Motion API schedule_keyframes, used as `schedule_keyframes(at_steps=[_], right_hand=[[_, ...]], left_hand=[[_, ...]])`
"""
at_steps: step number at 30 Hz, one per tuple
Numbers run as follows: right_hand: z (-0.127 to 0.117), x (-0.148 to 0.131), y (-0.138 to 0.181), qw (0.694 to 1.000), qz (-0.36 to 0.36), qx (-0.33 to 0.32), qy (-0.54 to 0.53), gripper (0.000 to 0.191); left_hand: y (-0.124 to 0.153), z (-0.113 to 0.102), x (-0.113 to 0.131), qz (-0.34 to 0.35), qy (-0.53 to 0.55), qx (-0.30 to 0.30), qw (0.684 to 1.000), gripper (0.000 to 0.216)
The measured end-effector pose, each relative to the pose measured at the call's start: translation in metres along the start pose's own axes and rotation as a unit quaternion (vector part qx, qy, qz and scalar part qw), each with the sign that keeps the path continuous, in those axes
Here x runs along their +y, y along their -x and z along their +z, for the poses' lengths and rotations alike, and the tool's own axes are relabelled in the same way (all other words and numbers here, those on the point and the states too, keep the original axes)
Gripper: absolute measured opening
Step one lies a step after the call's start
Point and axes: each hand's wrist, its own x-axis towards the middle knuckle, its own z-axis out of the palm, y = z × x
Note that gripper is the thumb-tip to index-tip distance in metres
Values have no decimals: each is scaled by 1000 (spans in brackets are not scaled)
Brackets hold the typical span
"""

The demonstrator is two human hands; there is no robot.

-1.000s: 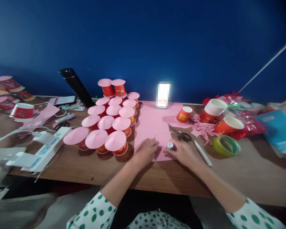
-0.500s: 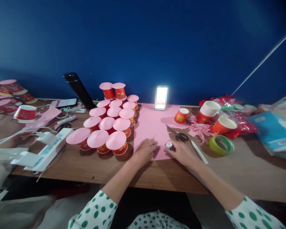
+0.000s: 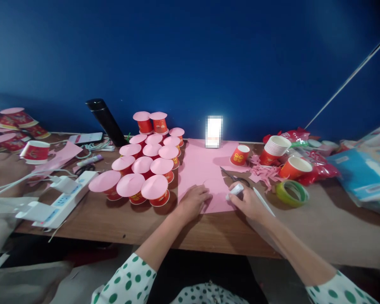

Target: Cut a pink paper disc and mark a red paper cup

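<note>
My left hand (image 3: pixel 194 198) lies flat on a pink sheet of paper (image 3: pixel 198 162), its fingers stretched to the right. Between thumb and fingers, my right hand (image 3: pixel 248 198) grips a white glue stick (image 3: pixel 235 192) tilted over the right side of the sheet. A faint round outline shows on the paper between my hands; whether it is a separate disc I cannot tell. Black-handled scissors (image 3: pixel 240 180) lie just behind my right hand, partly hidden by it. Beside that hand rests a white pen-like tool (image 3: pixel 263 202).
Red cups with pink paper discs (image 3: pixel 154 185) crowd the left of the sheet. At right are a red cup (image 3: pixel 240 155), paper scraps (image 3: pixel 266 172), stacked cups (image 3: pixel 276 147) and a tape roll (image 3: pixel 291 193). A power strip (image 3: pixel 68 198) lies left, near another person's hand (image 3: pixel 9 171) holding a cup.
My right hand has drawn slightly to the right, and the glue stick has turned from end-on to lying sideways. My left hand has stayed in place.
</note>
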Motion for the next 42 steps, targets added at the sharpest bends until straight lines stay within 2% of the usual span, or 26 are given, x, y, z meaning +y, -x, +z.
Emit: schedule_keyframes(at_steps=[7, 11, 19, 26, 34, 38, 42], right_hand=[[14, -10, -1, 994, -86, -19, 63, 10], [21, -10, -3, 991, -107, -28, 80, 10], [24, -6, -5, 988, -106, -46, 102, 7], [25, -11, -9, 988, -94, -65, 105, 3], [26, -7, -12, 986, -71, -69, 133, 21], [25, -4, -10, 989, -66, -28, 132, 27], [14, -1, -6, 996, -17, 24, 80, 26]], left_hand=[[0, -2, 3, 2, -2, 5, 1000, 27], [0, -4, 5, -2, -2, 9, 1000, 26], [1, -2, 3, -2, -1, 2, 1000, 30], [1, 0, 1, -3, 6, 9, 1000, 26], [2, 2, -2, -1, 3, 6, 1000, 26], [2, 2, -1, -1, 1, 6, 1000, 28], [2, 1, 0, -2, -9, 4, 1000, 33]])
